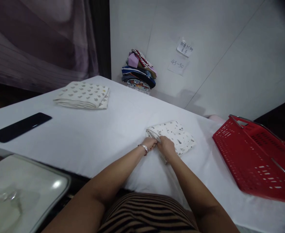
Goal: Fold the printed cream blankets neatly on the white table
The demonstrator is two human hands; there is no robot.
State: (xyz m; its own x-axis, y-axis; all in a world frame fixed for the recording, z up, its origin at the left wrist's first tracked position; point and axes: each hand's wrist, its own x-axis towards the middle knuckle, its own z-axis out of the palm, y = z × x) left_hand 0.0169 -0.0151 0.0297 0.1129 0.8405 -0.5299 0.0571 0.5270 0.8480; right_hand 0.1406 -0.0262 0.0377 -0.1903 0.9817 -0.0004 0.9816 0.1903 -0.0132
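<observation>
A folded white cloth with small grey prints (181, 137) lies on the white-covered table (123, 126), right of the middle. My left hand (149, 142), with a bracelet at its wrist, is closed at the cloth's left folded edge. Beside it, my right hand (167, 147) is closed over the same edge, its fingers partly tucked among the layers. The two hands nearly touch, and their fingertips are partly hidden. Farther left lies another folded white cloth with grey-green prints (84, 95), apart from both hands.
A red plastic basket (249, 161) with metal handles stands at the right. A black flat panel (19, 127) lies on the left end. Behind the table is a stack of folded fabrics (139, 71) by the wall. A white glossy surface (35, 181) sits at lower left.
</observation>
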